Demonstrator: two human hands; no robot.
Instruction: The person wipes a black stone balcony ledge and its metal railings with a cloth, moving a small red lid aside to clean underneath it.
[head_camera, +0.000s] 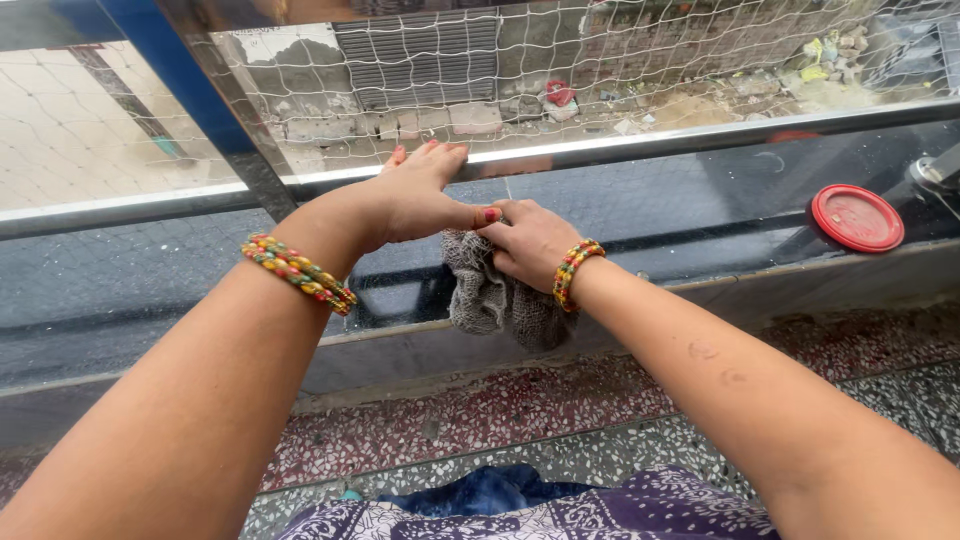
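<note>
Up at the shiny metal window rail (620, 145), the left hand (415, 195) lies flat, fingers spread over the bar, thumb stretched toward the other hand. Just beside that thumb, the right hand (530, 240) is clenched around a grey knitted cloth (490, 290), which hangs bunched below the knuckles against the dark stone ledge (150, 270). Well off to the right hand's far side, a round red plastic lid (857, 217) sits on the ledge.
</note>
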